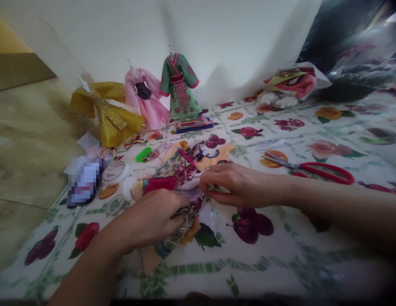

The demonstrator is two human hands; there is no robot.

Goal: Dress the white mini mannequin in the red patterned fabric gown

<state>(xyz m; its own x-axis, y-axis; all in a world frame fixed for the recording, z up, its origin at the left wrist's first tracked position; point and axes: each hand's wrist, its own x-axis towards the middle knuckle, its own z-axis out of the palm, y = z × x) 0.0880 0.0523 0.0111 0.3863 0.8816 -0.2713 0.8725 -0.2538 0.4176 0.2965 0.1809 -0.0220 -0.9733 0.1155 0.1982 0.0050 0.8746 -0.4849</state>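
Two bare hands of yours meet over the small garment piece of red, teal and cream patterned cloth with tan parts (177, 170), which lies in front of you on the white plastic-looking tablecloth printed with fruit and flowers (280, 267). Your right hand (234, 182) seems to pinch the soft, pale lilac-white fabric (193, 186) at the middle of the piece, thumb and forefinger brought together at its edge. Your left hand (164, 212) lies over the near side of the piece with its fingers curled; their tips are partly hidden, so whether they pinch the cloth or only press on it cannot be told. To work this spot well, let the left hand anchor the patterned layer while the right takes only a thin edge of the pale fabric, so the layers don't bunch. Ease any fold out flat, use light tension, and lift your knuckles a little, since they hide part of the work. The metal scissors with red looped handles (327, 171) lie beyond your right forearm, apart from the cloth; mind their blades, which point toward the piece.
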